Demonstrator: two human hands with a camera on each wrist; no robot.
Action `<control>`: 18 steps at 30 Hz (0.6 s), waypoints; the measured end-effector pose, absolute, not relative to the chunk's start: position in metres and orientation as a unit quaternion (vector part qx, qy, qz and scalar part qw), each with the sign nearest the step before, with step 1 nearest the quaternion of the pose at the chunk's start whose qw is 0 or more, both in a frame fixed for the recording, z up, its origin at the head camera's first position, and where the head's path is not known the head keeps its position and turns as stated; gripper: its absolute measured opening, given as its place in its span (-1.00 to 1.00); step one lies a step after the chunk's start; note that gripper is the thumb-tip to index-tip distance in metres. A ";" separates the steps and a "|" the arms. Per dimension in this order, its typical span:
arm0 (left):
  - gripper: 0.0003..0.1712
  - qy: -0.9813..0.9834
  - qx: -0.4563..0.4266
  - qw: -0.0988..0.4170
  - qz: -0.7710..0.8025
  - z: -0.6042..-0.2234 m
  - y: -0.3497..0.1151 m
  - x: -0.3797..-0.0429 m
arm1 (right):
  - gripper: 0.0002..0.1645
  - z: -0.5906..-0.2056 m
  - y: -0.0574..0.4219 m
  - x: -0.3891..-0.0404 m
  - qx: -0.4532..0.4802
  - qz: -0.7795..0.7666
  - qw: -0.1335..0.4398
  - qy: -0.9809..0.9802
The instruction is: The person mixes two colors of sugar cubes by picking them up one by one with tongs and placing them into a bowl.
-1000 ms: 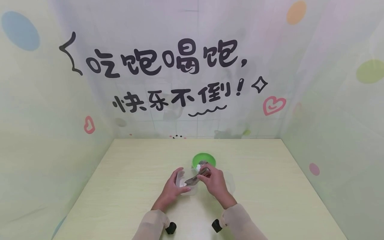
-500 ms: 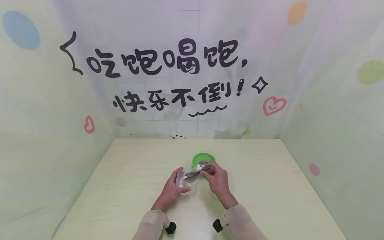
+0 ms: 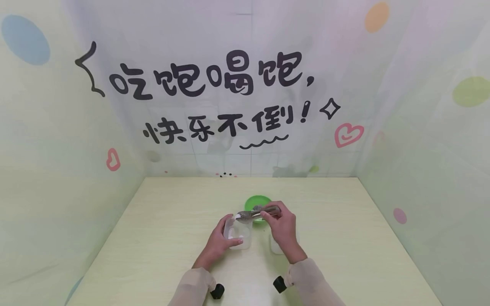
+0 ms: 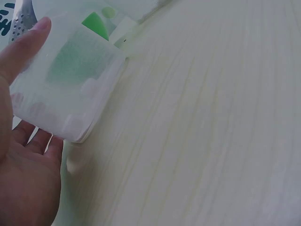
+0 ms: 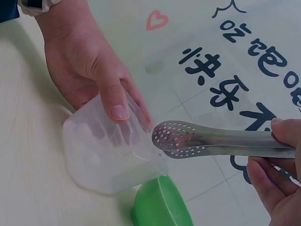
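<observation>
My left hand (image 3: 221,239) grips a translucent plastic container (image 3: 245,242), thumb on the near side and fingers round the far side. The container is tilted in the right wrist view. My right hand (image 3: 284,226) holds metal food tongs (image 5: 211,139) between thumb and fingers. Their perforated heads lie close together at the container's mouth, near its upper rim. Just behind stands a green bowl (image 3: 254,201) with something grey in it, partly covered by the tongs and right hand.
A second translucent container (image 3: 276,246) stands on the pale wooden table (image 3: 183,204), partly hidden under my right hand and wrist. Printed fabric walls (image 3: 191,161) close off the table's back and sides.
The tongs have risen out of the container toward its far rim, and the right hand has shifted slightly right and away from me. The left hand and its container have stayed in place.
</observation>
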State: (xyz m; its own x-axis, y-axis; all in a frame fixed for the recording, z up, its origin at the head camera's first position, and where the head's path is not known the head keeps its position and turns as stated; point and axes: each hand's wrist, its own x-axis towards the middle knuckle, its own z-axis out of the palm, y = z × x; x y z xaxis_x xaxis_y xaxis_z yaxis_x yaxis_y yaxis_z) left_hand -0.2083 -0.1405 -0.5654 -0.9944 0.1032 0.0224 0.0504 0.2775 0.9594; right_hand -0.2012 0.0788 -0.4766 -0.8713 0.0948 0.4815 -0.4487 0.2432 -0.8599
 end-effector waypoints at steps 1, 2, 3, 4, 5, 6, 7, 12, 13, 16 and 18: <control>0.08 0.800 0.048 0.022 0.598 -0.565 -0.140 -0.208 | -0.77 -0.476 0.080 -0.201 0.118 0.602 0.230 -0.755; 0.07 0.801 0.047 0.022 0.596 -0.565 -0.140 -0.208 | -0.77 -0.474 0.081 -0.202 0.119 0.602 0.234 -0.754; 0.07 0.802 0.047 0.022 0.595 -0.564 -0.140 -0.208 | -0.77 -0.473 0.082 -0.202 0.120 0.600 0.239 -0.754; 0.07 0.802 0.046 0.022 0.596 -0.564 -0.140 -0.207 | -0.78 -0.472 0.083 -0.202 0.119 0.598 0.244 -0.754; 0.07 0.801 0.045 0.023 0.596 -0.563 -0.140 -0.207 | -0.78 -0.472 0.084 -0.203 0.117 0.597 0.248 -0.754; 0.07 0.801 0.045 0.024 0.597 -0.563 -0.139 -0.207 | -0.78 -0.471 0.085 -0.203 0.113 0.597 0.251 -0.754; 0.06 0.799 0.044 0.025 0.599 -0.563 -0.139 -0.207 | -0.77 -0.470 0.086 -0.204 0.110 0.596 0.256 -0.753; 0.06 0.800 0.053 0.020 0.598 -0.565 -0.139 -0.207 | -0.76 -0.459 0.089 -0.201 0.112 0.594 0.282 -0.745; 0.06 0.800 0.053 0.019 0.597 -0.566 -0.139 -0.207 | -0.76 -0.455 0.089 -0.199 0.115 0.590 0.286 -0.746; 0.06 0.799 0.050 0.019 0.598 -0.567 -0.140 -0.207 | -0.76 -0.444 0.088 -0.192 0.120 0.575 0.294 -0.754; 0.06 0.800 0.046 0.022 0.597 -0.566 -0.139 -0.208 | -0.76 -0.443 0.089 -0.191 0.121 0.567 0.300 -0.757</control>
